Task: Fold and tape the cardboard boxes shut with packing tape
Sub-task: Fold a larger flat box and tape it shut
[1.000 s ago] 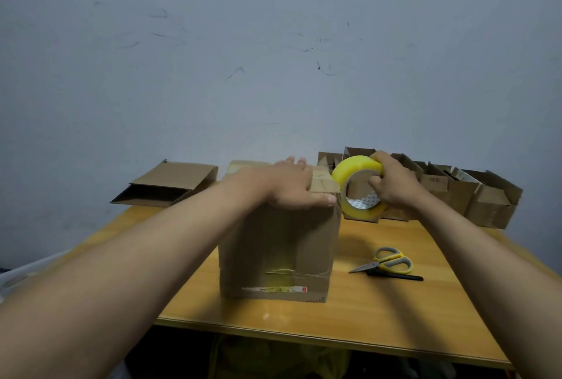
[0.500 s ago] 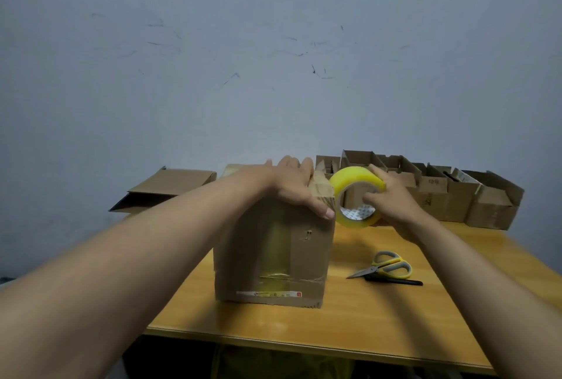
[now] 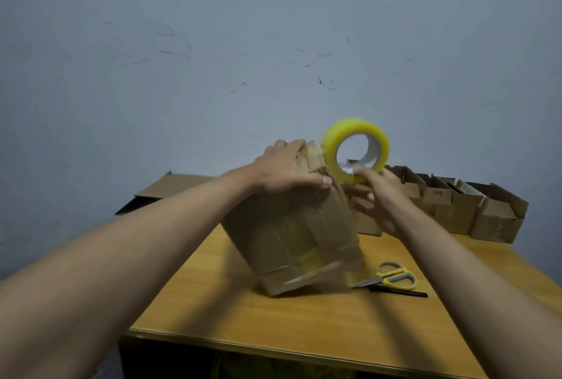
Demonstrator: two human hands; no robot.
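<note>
A brown cardboard box (image 3: 292,238) stands tilted on the wooden table (image 3: 273,321), blurred by motion, with clear tape strips down its near face. My left hand (image 3: 289,170) lies over its top edge, thumb pressed on the near upper corner. My right hand (image 3: 375,196) grips the lower rim of a yellow roll of packing tape (image 3: 355,149), held upright just above the box's top right corner.
Yellow-handled scissors (image 3: 392,279) lie on the table right of the box. A row of several open small cardboard boxes (image 3: 474,211) lines the back right. A flattened box (image 3: 161,193) lies at the back left, against the grey wall.
The box has tipped and turned from standing square. The tape roll has risen from beside the box's top corner to above it. The camera has moved closer.
</note>
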